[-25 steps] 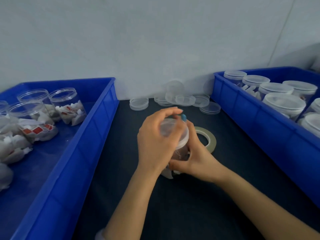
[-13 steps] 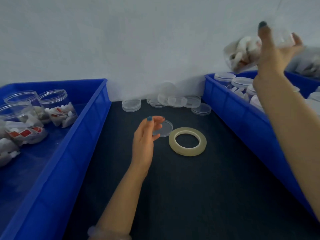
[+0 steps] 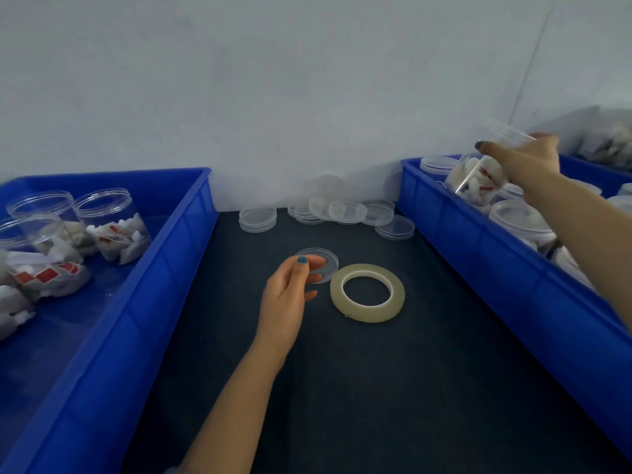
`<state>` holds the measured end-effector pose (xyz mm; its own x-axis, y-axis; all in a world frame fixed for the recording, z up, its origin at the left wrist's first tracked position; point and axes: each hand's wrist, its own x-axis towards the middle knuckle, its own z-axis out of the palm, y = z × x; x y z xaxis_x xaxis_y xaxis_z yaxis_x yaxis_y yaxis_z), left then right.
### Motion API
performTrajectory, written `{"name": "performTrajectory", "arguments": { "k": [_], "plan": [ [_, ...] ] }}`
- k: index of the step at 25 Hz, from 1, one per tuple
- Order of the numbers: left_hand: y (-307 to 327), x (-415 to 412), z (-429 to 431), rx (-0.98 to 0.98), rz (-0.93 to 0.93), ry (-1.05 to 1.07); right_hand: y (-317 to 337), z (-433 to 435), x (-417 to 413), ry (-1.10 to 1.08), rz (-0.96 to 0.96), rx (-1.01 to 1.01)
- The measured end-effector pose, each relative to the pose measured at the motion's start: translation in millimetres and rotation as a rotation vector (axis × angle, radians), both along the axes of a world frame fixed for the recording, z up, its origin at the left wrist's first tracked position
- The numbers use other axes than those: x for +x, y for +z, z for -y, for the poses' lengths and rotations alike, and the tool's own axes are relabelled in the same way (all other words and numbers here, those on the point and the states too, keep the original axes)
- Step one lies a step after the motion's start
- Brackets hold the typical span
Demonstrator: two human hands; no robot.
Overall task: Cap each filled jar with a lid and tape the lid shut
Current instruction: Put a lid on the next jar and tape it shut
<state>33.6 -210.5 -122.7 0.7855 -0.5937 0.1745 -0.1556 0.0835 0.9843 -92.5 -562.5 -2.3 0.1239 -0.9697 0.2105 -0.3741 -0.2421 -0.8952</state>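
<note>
My right hand (image 3: 528,159) grips a clear capped jar (image 3: 477,176) filled with white and red sachets, tilted over the far end of the right blue bin (image 3: 478,254). My left hand (image 3: 287,295) is at the middle of the dark table. Its thumb and fingers pinch the near edge of a loose clear lid (image 3: 325,265). A roll of clear tape (image 3: 367,292) lies flat just right of that lid. Open filled jars (image 3: 109,224) stand in the left blue bin (image 3: 143,302).
Stacks of spare clear lids (image 3: 258,218) and loose ones (image 3: 345,212) sit along the back wall between the bins. Several capped jars (image 3: 519,222) fill the right bin. Loose sachets (image 3: 48,275) lie in the left bin. Dark table surface (image 3: 376,388) stretches toward me.
My right hand has carried the capped jar away from the table's middle and lowered it toward the right bin. My left hand has let go of the jar and closed on the loose lid.
</note>
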Motion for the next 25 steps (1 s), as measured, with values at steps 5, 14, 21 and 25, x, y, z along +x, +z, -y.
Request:
{"name": "performTrajectory", "arguments": {
  "k": [5, 14, 21, 25],
  "plan": [
    [-0.3, -0.6, -0.4, 0.039, 0.053, -0.006, -19.3, -1.4, -3.3, 0.103, -0.377, -0.134],
    [-1.3, 1.0, -2.4, 0.081, 0.104, -0.010, -28.5, 1.5, 3.6, 0.165, -0.855, -0.135],
    [13.9, -11.7, -21.8, 0.356, 0.375, 0.017, -23.8, -11.5, 10.3, 0.253, -1.251, -0.562],
    [49.2, -43.3, -83.0, 0.535, 1.042, 0.215, -12.8, -131.2, 48.8, 0.716, -1.009, -0.817]
  ]
}}
